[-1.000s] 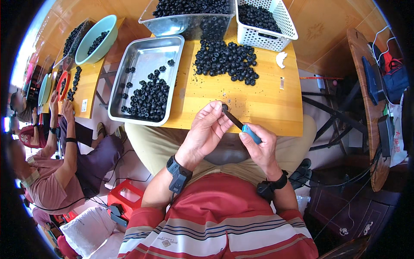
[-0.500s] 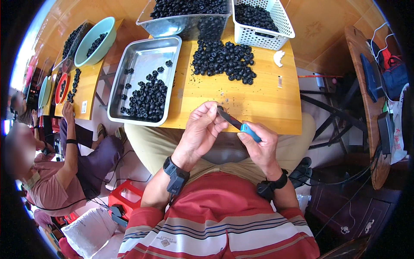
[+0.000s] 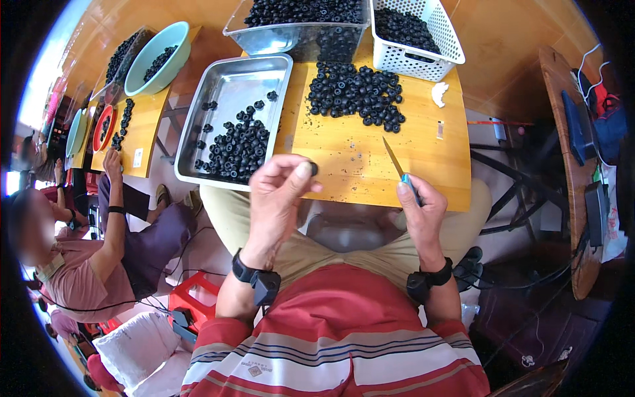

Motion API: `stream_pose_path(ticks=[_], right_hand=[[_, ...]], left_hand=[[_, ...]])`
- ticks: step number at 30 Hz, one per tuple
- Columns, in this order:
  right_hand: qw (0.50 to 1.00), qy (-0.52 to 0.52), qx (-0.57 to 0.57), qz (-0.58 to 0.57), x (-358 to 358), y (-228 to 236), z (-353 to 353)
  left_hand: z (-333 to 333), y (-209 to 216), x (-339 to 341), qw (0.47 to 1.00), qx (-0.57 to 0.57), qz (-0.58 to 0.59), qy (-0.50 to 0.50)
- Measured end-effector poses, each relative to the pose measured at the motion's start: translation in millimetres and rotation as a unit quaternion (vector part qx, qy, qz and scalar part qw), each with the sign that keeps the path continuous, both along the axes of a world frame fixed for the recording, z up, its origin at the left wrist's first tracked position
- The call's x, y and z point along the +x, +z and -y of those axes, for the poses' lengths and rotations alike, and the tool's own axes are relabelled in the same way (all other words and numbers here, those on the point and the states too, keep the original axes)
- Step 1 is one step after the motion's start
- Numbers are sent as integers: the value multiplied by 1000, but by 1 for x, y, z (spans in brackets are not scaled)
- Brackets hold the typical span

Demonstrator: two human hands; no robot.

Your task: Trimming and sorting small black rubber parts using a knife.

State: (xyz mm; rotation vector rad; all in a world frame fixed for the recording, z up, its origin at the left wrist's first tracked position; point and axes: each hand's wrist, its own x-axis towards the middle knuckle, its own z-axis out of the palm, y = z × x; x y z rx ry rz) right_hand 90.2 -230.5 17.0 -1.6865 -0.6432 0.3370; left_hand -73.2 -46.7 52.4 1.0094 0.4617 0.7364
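Observation:
My left hand (image 3: 274, 195) pinches a small black ring-shaped part (image 3: 313, 169) between thumb and fingers, above the table's front edge. My right hand (image 3: 423, 208) is wrapped around the blue handle of a knife (image 3: 393, 157), whose narrow blade points up and away from me, apart from the part. Beyond the blade lies a loose pile of similar black parts (image 3: 354, 92) on the yellow wooden table (image 3: 317, 145). A steel tray (image 3: 180, 155) at the table's left holds more black parts (image 3: 238, 149), heaped toward its near right side.
At the back stand a clear plastic bin (image 3: 264, 41) and a white perforated basket (image 3: 423, 69), both with black parts. A white scrap (image 3: 438, 94) lies near the right edge. At left, another person (image 3: 92, 264) sits by a table with a green bowl (image 3: 178, 63).
My left hand has moved left toward the tray with the black part. The knife has come away from it, its blade now pointing forward. The view has shifted slightly.

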Motion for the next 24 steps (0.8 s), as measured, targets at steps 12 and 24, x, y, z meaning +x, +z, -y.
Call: stream_pose_path(ticks=[12,24], right_hand=[[1000,-2,0,-5,1,-3,5],[1000,-22,0,-14,3,-8,25]], left_hand=[[-58,8,-39,780,494,-304,235],[-26,-40,97,757,594,-272,13]])
